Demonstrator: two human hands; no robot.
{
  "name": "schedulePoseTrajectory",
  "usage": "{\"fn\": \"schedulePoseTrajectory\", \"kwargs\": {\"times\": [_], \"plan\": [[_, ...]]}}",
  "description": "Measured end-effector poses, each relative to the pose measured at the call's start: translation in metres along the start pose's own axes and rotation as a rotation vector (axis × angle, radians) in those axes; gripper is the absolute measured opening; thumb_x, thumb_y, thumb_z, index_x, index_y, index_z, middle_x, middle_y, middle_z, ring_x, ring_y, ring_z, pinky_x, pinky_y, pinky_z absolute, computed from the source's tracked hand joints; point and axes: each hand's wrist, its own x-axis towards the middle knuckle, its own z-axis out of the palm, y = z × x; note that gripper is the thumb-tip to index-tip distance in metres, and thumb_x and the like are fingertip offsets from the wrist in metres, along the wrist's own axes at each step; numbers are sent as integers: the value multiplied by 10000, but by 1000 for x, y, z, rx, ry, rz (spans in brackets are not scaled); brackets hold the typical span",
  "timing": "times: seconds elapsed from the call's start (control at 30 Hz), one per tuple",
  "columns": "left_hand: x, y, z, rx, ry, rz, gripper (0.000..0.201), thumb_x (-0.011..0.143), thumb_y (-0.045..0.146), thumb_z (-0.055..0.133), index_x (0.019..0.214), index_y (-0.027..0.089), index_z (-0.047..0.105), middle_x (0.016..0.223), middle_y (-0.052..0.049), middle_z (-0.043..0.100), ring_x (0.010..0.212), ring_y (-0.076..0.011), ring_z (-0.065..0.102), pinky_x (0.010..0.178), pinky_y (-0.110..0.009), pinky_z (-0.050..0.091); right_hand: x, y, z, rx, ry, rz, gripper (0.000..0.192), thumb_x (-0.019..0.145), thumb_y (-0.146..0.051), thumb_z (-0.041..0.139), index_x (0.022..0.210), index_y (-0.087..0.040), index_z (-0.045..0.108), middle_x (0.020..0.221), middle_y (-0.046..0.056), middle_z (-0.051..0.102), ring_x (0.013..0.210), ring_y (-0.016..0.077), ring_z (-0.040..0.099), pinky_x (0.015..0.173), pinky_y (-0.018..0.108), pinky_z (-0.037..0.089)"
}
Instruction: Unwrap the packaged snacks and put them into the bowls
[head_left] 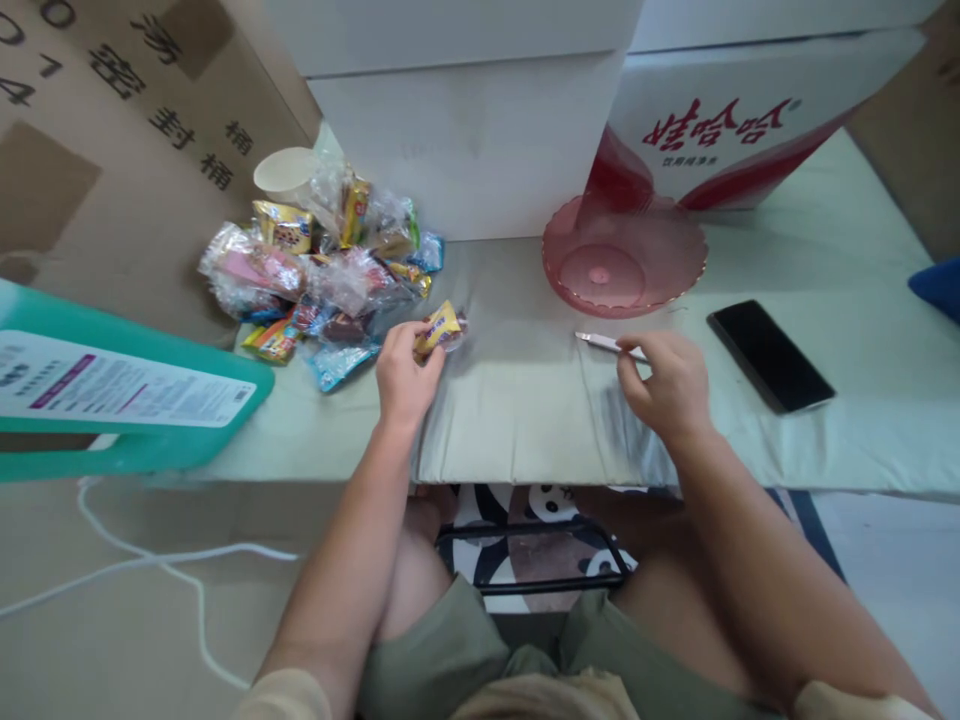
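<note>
While the person sits at the 6 o'clock edge of the table, both hands work on its pale cloth cover. The left hand is closed around a yellow-wrapped snack packet, pinched between thumb and fingertips and resting on the cloth just clear of the snack pile; the grip at one end leaves the rest of the wrapper exposed toward 3 o'clock. The pile lies at 10 o'clock from that hand, a loose heap of clear and coloured wrappers, with a white paper cup at its far side. Its position within short reach of the left hand suits single-item pickup.

The right hand is curled around a slim pale tool, possibly a small knife or pen; the type cannot be told. The tip points toward 9 o'clock, that is, toward the packet, and lies low over the cloth. The two hands are apart, with bare cloth between them.

A pink plastic plate stands at 12 o'clock from the right hand, near the tool tip and holding nothing visible. A black phone lies face up at 3 o'clock of the right hand, apart from the working area. A white carton with red print and a plain white box close off the far edge. A teal container lies at 9 o'clock, overhanging the table's corner
</note>
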Motion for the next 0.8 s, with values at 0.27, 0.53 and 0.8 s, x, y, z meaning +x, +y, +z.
{"fn": "schedulePoseTrajectory", "kwargs": {"times": [0.27, 0.53, 0.8], "plan": [[-25, 56, 25, -1205, -366, -835, 206, 789, 307, 711, 964, 216, 654, 862, -4, 736, 746, -143, 698, 710, -270, 581, -2, 12, 19, -176, -271, 171, 288, 894, -269, 530, 1093, -165, 709, 1056, 174, 731, 977, 328, 633, 859, 454, 440], [-5, 54, 23, -1307, -364, -966, 318, 800, 448, 737, 958, 173, 721, 832, -47, 789, 732, -182, 739, 690, -299, 592, 3, -19, 31, -65, -210, -22, 194, 915, -260, 553, 1013, -181, 699, 1007, 148, 753, 926, 303, 663, 805, 433, 468], [11, 26, -2, -1290, -182, -933, 355, 715, 260, 820, 1023, 158, 677, 825, -26, 781, 724, -162, 737, 698, -278, 582, 83, -132, 14, 321, -8, -373, 125, 934, -229, 565, 986, -285, 664, 933, 61, 743, 857, 237, 732, 763, 400, 575]]}}
